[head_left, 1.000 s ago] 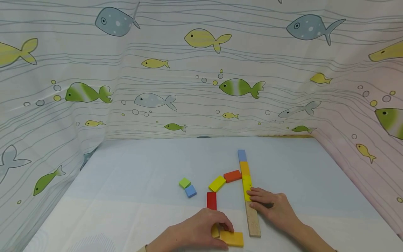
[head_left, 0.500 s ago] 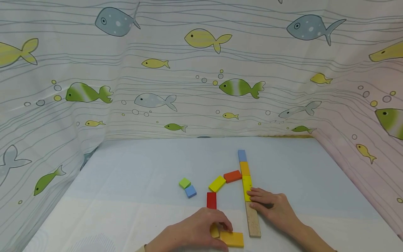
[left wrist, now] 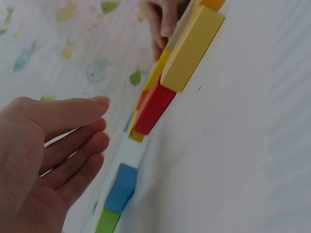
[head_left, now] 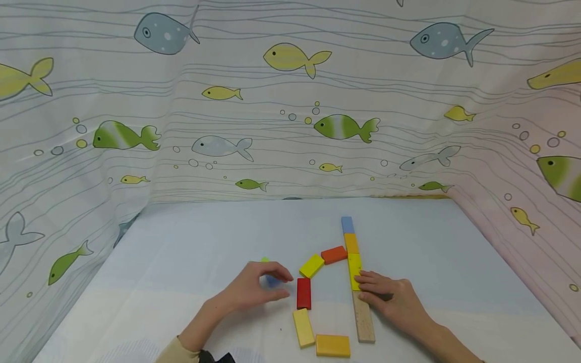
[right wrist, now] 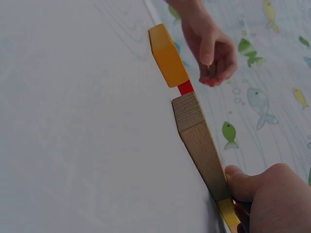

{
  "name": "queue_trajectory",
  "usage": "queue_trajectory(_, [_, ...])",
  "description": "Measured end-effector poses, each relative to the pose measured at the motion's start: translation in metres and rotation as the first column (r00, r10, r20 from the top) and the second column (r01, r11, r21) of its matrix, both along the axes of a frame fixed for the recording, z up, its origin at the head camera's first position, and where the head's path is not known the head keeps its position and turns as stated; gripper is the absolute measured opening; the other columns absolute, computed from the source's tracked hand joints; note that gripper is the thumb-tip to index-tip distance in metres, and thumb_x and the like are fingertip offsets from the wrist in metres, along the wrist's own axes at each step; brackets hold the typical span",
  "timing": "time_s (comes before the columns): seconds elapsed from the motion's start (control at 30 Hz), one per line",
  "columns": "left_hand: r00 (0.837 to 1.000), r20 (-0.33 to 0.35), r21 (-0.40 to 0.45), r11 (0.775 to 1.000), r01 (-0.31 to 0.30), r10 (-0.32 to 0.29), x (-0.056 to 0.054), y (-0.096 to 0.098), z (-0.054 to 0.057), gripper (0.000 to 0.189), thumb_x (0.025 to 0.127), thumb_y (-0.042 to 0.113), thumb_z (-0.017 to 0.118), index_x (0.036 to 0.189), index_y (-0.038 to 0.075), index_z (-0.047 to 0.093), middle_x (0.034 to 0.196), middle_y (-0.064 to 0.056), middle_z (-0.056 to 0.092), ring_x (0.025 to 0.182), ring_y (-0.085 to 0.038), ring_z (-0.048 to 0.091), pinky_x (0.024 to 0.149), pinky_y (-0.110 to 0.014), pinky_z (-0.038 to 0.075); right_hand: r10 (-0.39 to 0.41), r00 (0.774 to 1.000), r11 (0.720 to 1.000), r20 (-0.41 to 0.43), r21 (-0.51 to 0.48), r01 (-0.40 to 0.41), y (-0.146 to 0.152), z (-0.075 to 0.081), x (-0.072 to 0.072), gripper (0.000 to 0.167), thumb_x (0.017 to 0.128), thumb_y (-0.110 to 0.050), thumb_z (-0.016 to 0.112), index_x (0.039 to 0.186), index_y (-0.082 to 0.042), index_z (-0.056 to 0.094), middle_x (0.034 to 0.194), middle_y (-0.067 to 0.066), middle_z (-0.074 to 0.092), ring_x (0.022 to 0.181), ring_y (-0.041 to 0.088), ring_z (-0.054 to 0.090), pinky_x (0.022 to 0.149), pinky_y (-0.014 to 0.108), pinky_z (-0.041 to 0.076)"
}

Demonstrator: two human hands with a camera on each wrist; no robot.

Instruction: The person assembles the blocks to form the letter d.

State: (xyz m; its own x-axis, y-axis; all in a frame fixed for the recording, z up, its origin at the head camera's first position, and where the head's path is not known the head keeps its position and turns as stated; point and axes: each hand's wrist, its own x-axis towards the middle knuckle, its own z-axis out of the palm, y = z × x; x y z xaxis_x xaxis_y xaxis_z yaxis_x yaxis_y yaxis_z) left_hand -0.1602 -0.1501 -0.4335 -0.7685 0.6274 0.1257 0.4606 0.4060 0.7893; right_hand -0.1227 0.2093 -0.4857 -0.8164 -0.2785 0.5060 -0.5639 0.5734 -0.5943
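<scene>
My left hand (head_left: pixel 249 286) hovers over the table with thumb and fingers apart, holding nothing. Behind it lie a blue block (head_left: pixel 273 281) and a green block (head_left: pixel 265 259), both partly hidden in the head view. Nearest its fingertips is a red block (head_left: pixel 304 293). My right hand (head_left: pixel 397 298) rests its fingertips on a long yellow block (head_left: pixel 354 264); its thumb lies at the plain wooden block (head_left: pixel 364 320). Those two belong to a straight row with an orange-yellow block (head_left: pixel 351 243) and a blue block (head_left: pixel 347 225) at the far end.
From the row, an orange-red block (head_left: pixel 333 255), a yellow block (head_left: pixel 311 265), the red block, a pale yellow block (head_left: pixel 303 328) and an amber block (head_left: pixel 333 346) form a curve. A fish-print cloth (head_left: pixel 281 101) hangs around the pale tabletop (head_left: pixel 204 227).
My left hand has let go of the near amber and pale yellow blocks and moved up and left toward the small blue and green blocks. My right hand stays in place.
</scene>
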Motion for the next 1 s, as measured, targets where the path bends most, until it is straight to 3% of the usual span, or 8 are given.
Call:
queue_trajectory(0.2, [0.994, -0.050, 0.005, 0.995, -0.096, 0.096, -0.014, -0.025, 0.000, 0.029, 0.089, 0.024, 0.077, 0.115, 0.014, 0.070, 0.111, 0.002, 0.073, 0.103, -0.019, 0.067, 0.098, -0.047, 0.053, -0.008, 1.000, 1.000, 0.001, 0.010, 0.008, -0.001, 0.002, 0.001, 0.032, 0.079, -0.025, 0.085, 0.109, -0.017, 0.079, 0.107, -0.008, 0.076, 0.108, 0.019, 0.071, 0.096, 0.004, 0.041])
queue_trajectory(0.33, [0.983, -0.090, 0.000, 0.987, -0.160, 0.160, -0.019, -0.034, -0.003, 0.032, 0.087, 0.015, 0.078, 0.117, 0.013, 0.070, 0.113, 0.003, 0.073, 0.108, -0.019, 0.066, 0.100, -0.047, 0.052, -0.006, 1.000, 1.000, 0.001, 0.010, 0.006, -0.001, 0.003, 0.002, 0.031, 0.079, -0.024, 0.085, 0.109, -0.017, 0.079, 0.107, -0.009, 0.076, 0.108, 0.019, 0.071, 0.096, 0.004, 0.041])
queue_trajectory(0.5, [0.978, -0.115, -0.001, 0.984, -0.176, 0.175, -0.023, -0.039, -0.007, 0.032, 0.087, 0.008, 0.076, 0.117, 0.013, 0.069, 0.122, -0.001, 0.071, 0.116, -0.019, 0.064, 0.103, -0.046, 0.050, -0.002, 1.000, 1.000, -0.001, 0.006, 0.002, -0.001, 0.003, 0.001, 0.031, 0.079, -0.024, 0.085, 0.109, -0.017, 0.079, 0.107, -0.009, 0.076, 0.108, 0.019, 0.071, 0.096, 0.004, 0.041])
queue_trajectory(0.7, [0.980, -0.097, -0.040, 0.983, -0.181, 0.177, -0.026, -0.042, -0.013, 0.034, 0.089, 0.004, 0.072, 0.122, 0.014, 0.069, 0.127, 0.001, 0.069, 0.123, -0.019, 0.061, 0.106, -0.043, 0.048, 0.002, 1.000, 1.000, -0.003, 0.000, -0.002, -0.002, 0.003, 0.001, 0.031, 0.079, -0.023, 0.085, 0.109, -0.017, 0.079, 0.107, -0.008, 0.076, 0.108, 0.019, 0.071, 0.096, 0.004, 0.042])
queue_trajectory(1.0, [0.972, -0.042, -0.070, 0.969, -0.235, 0.233, -0.026, -0.041, -0.017, 0.037, 0.090, 0.000, 0.070, 0.123, 0.017, 0.069, 0.124, 0.006, 0.069, 0.123, -0.019, 0.062, 0.105, -0.039, 0.049, 0.002, 1.000, 1.000, -0.012, 0.009, -0.002, -0.001, 0.002, 0.001, 0.032, 0.079, -0.023, 0.085, 0.109, -0.017, 0.079, 0.107, -0.009, 0.076, 0.108, 0.020, 0.071, 0.097, 0.004, 0.041])
